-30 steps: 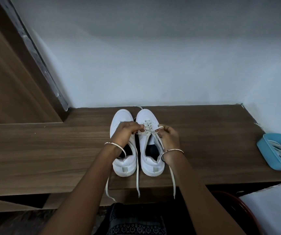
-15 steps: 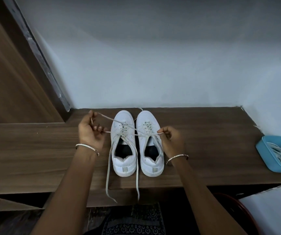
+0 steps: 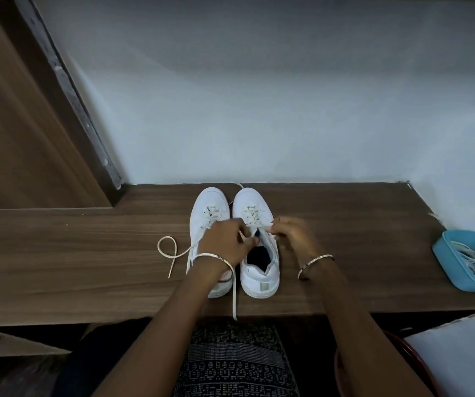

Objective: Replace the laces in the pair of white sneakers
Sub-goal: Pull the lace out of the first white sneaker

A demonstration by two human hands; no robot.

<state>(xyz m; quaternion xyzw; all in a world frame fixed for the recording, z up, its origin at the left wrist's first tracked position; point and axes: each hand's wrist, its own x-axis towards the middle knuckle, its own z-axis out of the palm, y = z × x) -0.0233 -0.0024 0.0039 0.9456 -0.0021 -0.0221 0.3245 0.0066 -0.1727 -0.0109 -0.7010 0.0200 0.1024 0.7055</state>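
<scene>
Head view (the only one) looks forward-down at table (image 3: 87,253)

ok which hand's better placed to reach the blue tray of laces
The right hand, probably: the blue tray sits on its side, while the left hand is farther, over the left sneaker. Both pinch the lace.
</scene>
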